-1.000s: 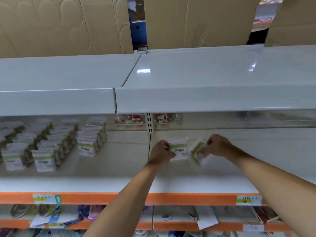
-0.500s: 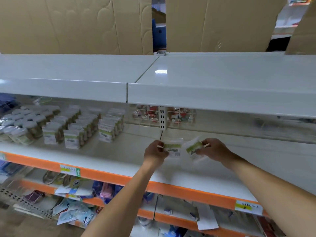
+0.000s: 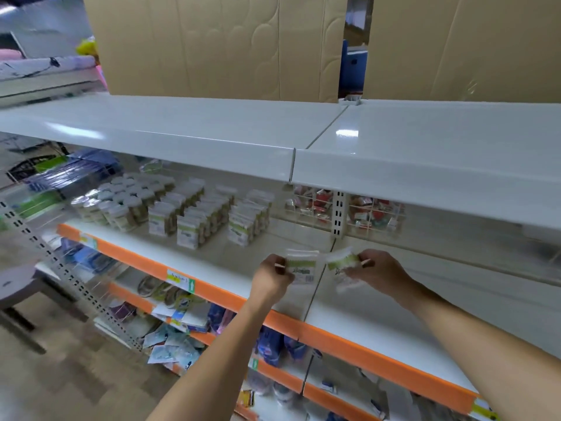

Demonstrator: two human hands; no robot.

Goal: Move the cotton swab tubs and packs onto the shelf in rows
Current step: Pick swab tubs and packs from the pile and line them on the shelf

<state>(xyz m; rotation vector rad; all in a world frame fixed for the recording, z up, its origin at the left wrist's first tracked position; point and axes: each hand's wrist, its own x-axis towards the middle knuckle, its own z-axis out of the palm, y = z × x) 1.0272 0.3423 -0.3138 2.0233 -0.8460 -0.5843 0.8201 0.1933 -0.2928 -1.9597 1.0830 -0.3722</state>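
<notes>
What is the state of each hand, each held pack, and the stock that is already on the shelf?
left hand: grips a pack
left pack: held upright above the shelf
right hand: grips a pack
right pack: held tilted, blurred
pack rows: standing on the shelf
tubs: standing in rows, lids on

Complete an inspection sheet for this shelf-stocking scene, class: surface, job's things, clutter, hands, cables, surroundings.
Surface: white shelf with orange edge, bare near the hands.
Job's things: rows of tubs and packs at left; two more packs held.
Clutter: loose items on lower shelves.
Hands: left hand grips left pack; right hand grips right pack.
Cables: nothing seen.
Surroundings: cardboard behind, stool at left.
</notes>
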